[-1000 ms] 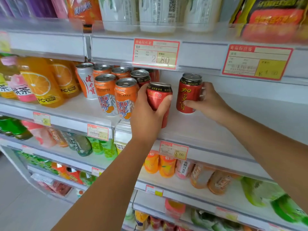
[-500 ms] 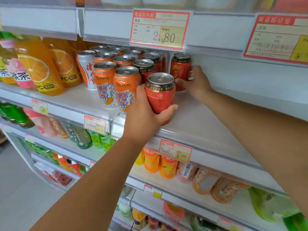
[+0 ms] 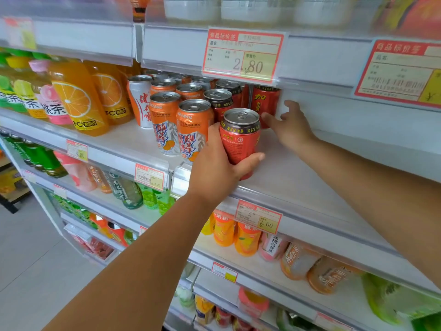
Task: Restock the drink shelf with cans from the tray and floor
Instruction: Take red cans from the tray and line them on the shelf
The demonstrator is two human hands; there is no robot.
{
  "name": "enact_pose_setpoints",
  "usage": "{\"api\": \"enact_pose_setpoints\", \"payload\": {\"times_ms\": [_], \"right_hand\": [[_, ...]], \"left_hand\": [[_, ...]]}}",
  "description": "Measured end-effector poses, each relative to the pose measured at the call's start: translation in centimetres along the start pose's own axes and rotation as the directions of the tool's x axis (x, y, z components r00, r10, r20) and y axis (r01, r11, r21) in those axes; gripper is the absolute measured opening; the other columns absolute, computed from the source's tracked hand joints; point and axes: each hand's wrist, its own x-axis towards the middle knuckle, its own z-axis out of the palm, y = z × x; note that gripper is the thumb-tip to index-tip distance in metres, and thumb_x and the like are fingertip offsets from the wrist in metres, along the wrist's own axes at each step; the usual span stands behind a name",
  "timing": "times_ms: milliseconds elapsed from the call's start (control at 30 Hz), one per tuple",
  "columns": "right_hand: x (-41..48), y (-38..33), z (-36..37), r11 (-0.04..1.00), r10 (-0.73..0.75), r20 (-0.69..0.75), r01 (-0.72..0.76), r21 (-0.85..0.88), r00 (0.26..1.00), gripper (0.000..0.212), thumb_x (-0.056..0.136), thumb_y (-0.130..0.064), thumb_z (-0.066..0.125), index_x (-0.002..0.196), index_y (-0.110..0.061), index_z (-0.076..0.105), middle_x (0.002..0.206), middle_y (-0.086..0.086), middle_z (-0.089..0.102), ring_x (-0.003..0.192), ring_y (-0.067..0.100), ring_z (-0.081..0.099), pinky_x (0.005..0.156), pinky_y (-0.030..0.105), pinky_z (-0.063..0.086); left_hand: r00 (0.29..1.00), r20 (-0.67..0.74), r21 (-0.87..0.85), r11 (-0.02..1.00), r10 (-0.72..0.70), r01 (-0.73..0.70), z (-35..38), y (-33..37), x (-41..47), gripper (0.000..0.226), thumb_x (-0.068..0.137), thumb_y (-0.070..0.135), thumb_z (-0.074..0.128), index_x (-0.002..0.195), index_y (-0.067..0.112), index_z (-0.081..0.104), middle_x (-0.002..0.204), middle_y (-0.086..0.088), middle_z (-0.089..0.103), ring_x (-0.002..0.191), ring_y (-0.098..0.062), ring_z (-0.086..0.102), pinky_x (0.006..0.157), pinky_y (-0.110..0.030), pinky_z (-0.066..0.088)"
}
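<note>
So, left hand [image 3: 214,168] gripped the front red can [image 3: 239,139] upright, orange cans [image 3: 194,125] just left of that grip, right hand [image 3: 292,127] open, fingers spread beside the back red can [image 3: 266,103].

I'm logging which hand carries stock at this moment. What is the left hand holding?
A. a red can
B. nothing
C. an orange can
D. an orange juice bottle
A: the left hand grips the red can with the silver top, near the front of the shelf; the orange cans stand on the shelf to its left.
</note>
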Motion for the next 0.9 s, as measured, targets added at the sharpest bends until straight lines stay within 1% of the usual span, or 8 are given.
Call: {"api": "enact_pose_setpoints", "payload": {"times_ms": [133,233,333,433,533,667,767,900], "right_hand": [[-5.8,-1.7,-2.8,0.979,-0.176,0.178,0.153,0.132,0.968,0.042,0.085,-0.019,0.064,0.123,-0.030,0.052,0.113,-0.001,0.066,0.101,0.013,0.063,0.086,0.029,0.049],[-9.6,-2.8,-4.1,0.940,-0.258,0.407,0.131,0.314,0.876,0.060,0.085,0.010,0.051,0.128,-0.031,0.044,0.110,-0.006,0.062,0.094,-0.002,0.063,0.078,0.011,0.047],[-10.8,-3.0,-4.0,0.918,-0.312,0.545,0.101,0.383,0.778,0.077,0.081,0.007,0.058,0.141,-0.032,0.031,0.127,-0.006,0.058,0.108,-0.002,0.060,0.087,0.015,0.048],[-10.7,-2.7,-3.0,0.928,-0.265,0.533,0.062,0.368,0.804,0.095,0.077,0.001,0.071,0.152,-0.024,0.019,0.142,0.003,0.050,0.125,0.012,0.054,0.104,0.028,0.044],[-10.6,-2.6,-1.9,0.953,-0.237,0.467,0.112,0.280,0.852,0.080,0.079,-0.002,0.075,0.145,-0.016,0.032,0.131,0.005,0.058,0.117,0.016,0.059,0.104,0.035,0.046],[-10.7,-3.3,-0.7,0.972,-0.208,0.262,0.170,0.162,0.942,0.074,0.068,-0.023,0.086,0.127,-0.026,0.041,0.120,0.001,0.059,0.097,0.002,0.062,0.085,0.015,0.051],[-10.1,-3.2,0.3,0.994,-0.111,0.097,0.113,-0.009,0.989,0.088,0.054,-0.054,0.083,0.127,-0.025,0.043,0.124,0.003,0.051,0.111,0.015,0.057,0.099,0.038,0.048],[-9.0,-3.3,0.1,0.999,-0.038,0.148,0.035,0.022,0.988,0.099,0.064,-0.036,0.086,0.143,-0.022,0.028,0.135,0.002,0.040,0.122,0.016,0.046,0.105,0.035,0.040]], "left_hand": [[1.000,0.029,0.067,0.998,-0.011,0.009,0.0,0.2,0.0,0.085,0.074,0.055,0.076,0.137,0.014,0.035,0.122,0.003,0.061,0.106,-0.022,0.061,0.078,-0.028,0.042],[0.978,0.200,-0.023,0.997,-0.061,0.067,-0.9,0.2,0.4,0.089,0.073,0.042,0.082,0.141,0.018,0.029,0.126,0.005,0.057,0.112,-0.019,0.059,0.091,-0.034,0.048],[0.934,0.356,-0.081,0.995,-0.027,0.060,-2.9,0.2,0.4,0.086,0.071,0.035,0.082,0.141,0.022,0.034,0.125,0.009,0.058,0.111,-0.009,0.058,0.096,-0.031,0.047],[0.961,0.276,-0.045,0.999,0.024,-0.012,-4.8,-0.4,-1.2,0.064,0.083,0.022,0.076,0.139,0.021,0.046,0.120,0.007,0.064,0.106,-0.006,0.061,0.094,-0.025,0.047],[0.991,0.123,0.035,0.998,0.051,-0.056,-6.2,-1.8,-3.1,0.048,0.083,0.027,0.075,0.129,0.024,0.059,0.115,0.008,0.068,0.105,-0.004,0.060,0.094,-0.023,0.047],[0.966,0.115,0.322,0.911,0.232,-0.257,-6.6,-4.5,-3.8,0.056,0.074,0.058,0.068,0.117,0.022,0.069,0.115,0.002,0.069,0.110,-0.020,0.055,0.095,-0.028,0.042],[0.937,0.134,0.379,0.857,0.323,-0.349,-5.8,-6.8,-4.5,0.064,0.073,0.064,0.065,0.117,0.019,0.068,0.114,0.000,0.066,0.111,-0.025,0.057,0.098,-0.038,0.044],[0.941,0.105,0.327,0.882,0.323,-0.339,-5.1,-8.0,-4.6,0.064,0.071,0.062,0.068,0.118,0.020,0.065,0.117,0.001,0.062,0.115,-0.025,0.053,0.102,-0.030,0.036]]}}
